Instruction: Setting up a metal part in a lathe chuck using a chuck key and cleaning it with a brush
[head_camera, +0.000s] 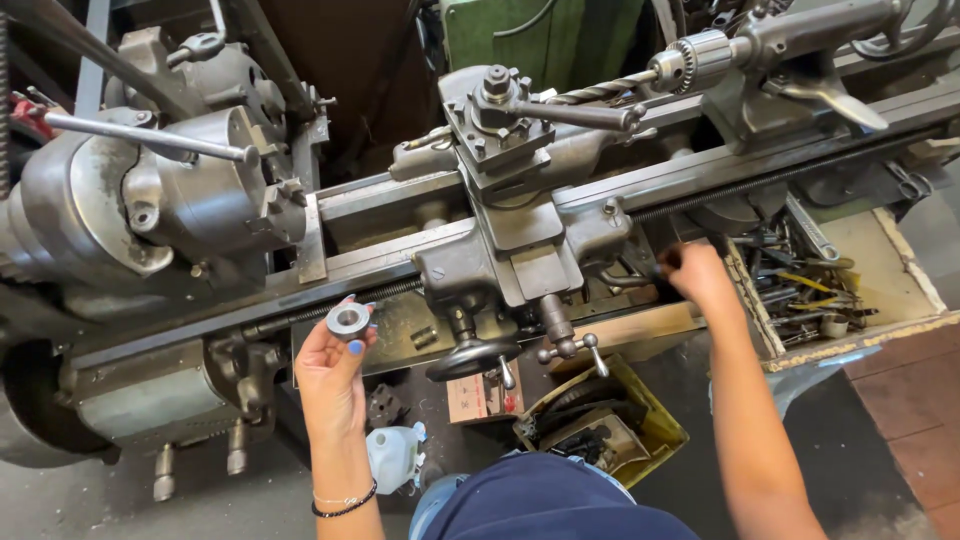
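A yellow bin (662, 425) sits near a white plastic jug (392, 455) below the tool tray (880, 270).

Carriage (520, 250) and handwheel (472, 358) are blocking the bed's middle; open bed is lying between chuck (205, 195) and carriage; drill (600, 90) is crowding the toolpost (498, 115).

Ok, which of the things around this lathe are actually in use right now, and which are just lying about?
In use:
- metal ring, held up in the left hand
- lathe carriage, with the right hand reaching in beside it

Lying about:
- tray of hand tools
- yellow bin of parts
- white plastic bottle
- small cardboard box
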